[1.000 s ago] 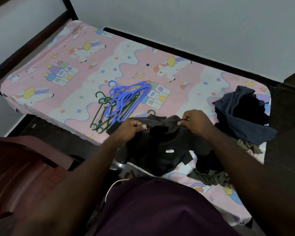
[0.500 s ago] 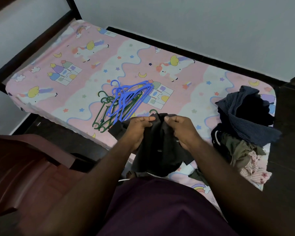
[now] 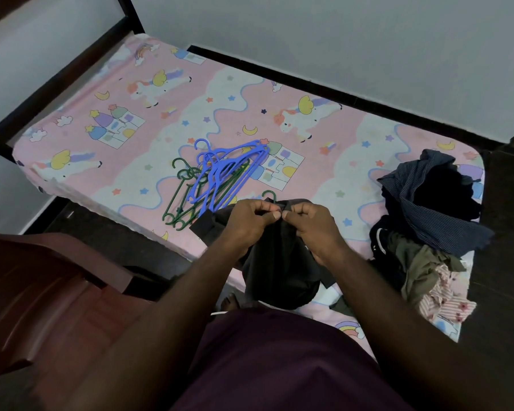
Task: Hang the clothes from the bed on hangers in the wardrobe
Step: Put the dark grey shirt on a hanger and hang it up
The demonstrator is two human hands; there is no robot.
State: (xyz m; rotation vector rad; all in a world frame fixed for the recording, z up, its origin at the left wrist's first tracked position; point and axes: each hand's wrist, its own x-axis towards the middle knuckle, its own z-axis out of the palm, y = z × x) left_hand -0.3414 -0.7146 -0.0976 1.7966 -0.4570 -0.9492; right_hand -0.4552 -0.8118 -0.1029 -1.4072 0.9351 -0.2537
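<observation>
Grey wall [image 3: 339, 40] runs along the far side of a bed [image 3: 131, 120] dressed in a pink sheet printed with unicorns, castles, moons and stars. A dark frame [image 3: 57, 84] edges its left end.

Near the middle of the sheet lies a loose heap of hangers. The blue hangers [image 3: 226, 170] are on top with their hooks toward the far left. The green hangers [image 3: 181, 197] lie under and left of them, reaching toward the near edge.

The person stands at the near side in a purple top [image 3: 279, 366], both arms stretched over the mattress edge. The left hand [image 3: 250, 221] and right hand [image 3: 312, 225] sit close together, almost knuckle to knuckle. Each pinches the top edge of a dark garment [image 3: 279, 262] between thumb and forefinger, the other fingers curled in. The garment hangs bunched from that pinch, down over the near edge of the bed, with one flap sticking out to the left under the left wrist.

A green hook [image 3: 269, 194] pokes up just beyond the garment's top edge; the cloth hides whatever it belongs to.

At the right end of the bed, well apart from the hangers, sits a pile [image 3: 428, 209] of clothes. It has a navy striped piece on top, something black under it, an olive piece nearer, and a pink striped one spilling toward the near corner. A reddish-brown chair [image 3: 42, 292] fills the near left.
</observation>
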